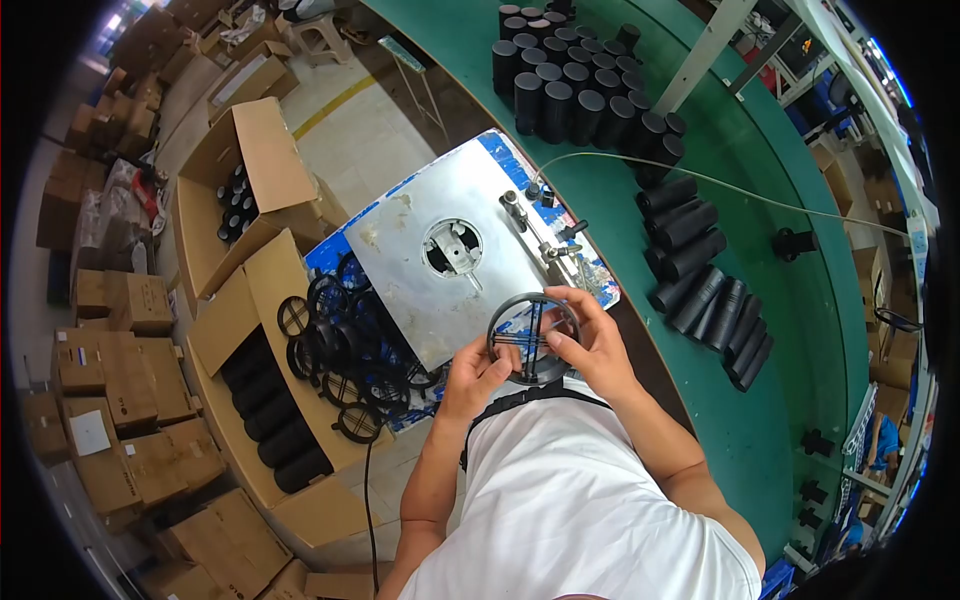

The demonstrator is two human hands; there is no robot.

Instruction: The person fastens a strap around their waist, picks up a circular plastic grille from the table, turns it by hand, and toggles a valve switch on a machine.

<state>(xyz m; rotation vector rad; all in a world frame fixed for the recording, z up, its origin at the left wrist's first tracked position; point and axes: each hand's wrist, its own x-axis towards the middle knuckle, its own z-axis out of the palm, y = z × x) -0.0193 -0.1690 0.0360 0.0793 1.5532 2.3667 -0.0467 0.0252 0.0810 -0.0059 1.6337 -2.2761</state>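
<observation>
Between my two hands is a black plastic ring with thin crossbars point(534, 372), held up close to my white shirt. My left hand point(472, 378) pinches its left rim, thumb and fingers closed on it. On its right side, my right hand point(596, 340) grips the rim with the fingers curled around. Just beyond the ring lies a metal plate point(400, 255) with a round hole holding a metal fixture point(455, 250). A metal clamp-like mechanism point(540, 240) is mounted along the plate's right side. To the left, a pile of similar black rings point(345, 340) lies heaped.
Several upright black cylinders point(575, 75) stand on the green table point(780, 400), with more lying in rows point(690, 240). Open cardboard boxes point(270, 170) containing black parts stand at left. A thin hose point(720, 180) crosses the table. Stacked cartons point(130, 370) fill the far left.
</observation>
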